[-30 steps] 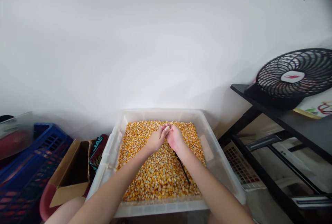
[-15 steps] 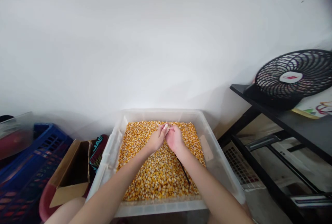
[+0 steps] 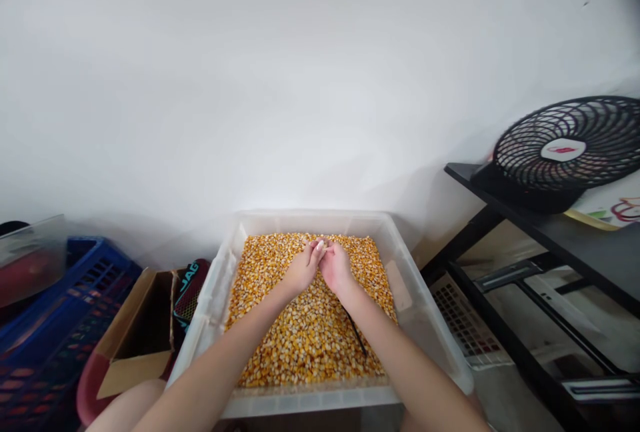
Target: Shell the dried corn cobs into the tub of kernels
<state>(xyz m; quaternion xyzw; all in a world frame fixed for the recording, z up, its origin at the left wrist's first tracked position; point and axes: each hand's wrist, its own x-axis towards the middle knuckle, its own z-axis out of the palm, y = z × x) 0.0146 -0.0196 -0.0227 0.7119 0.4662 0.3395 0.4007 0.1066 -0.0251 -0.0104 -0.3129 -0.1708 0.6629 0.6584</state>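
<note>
hands together over clear plastic bin (image 3: 226,265) of yellow corn kernels (image 3: 305,325): left hand (image 3: 301,269) and right hand (image 3: 337,267) fingertips pinched shut, contents too small to tell; loose pinch could drop it among kernels.

1. my left hand (image 3: 301,270) and right hand (image 3: 336,268) meet over the kernels (image 3: 280,339) in the tub (image 3: 400,245) ahead.
2. left of the tub: a cardboard box (image 3: 133,345), then a crate (image 3: 55,325).
3. right: a shelf (image 3: 565,232) with a fan (image 3: 565,152) on it.

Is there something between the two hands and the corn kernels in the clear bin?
Nothing visible. The left hand and right hand meet fingertip to fingertip directly over the corn kernels in the clear bin. A thin black stick lies beneath the right forearm.
</note>
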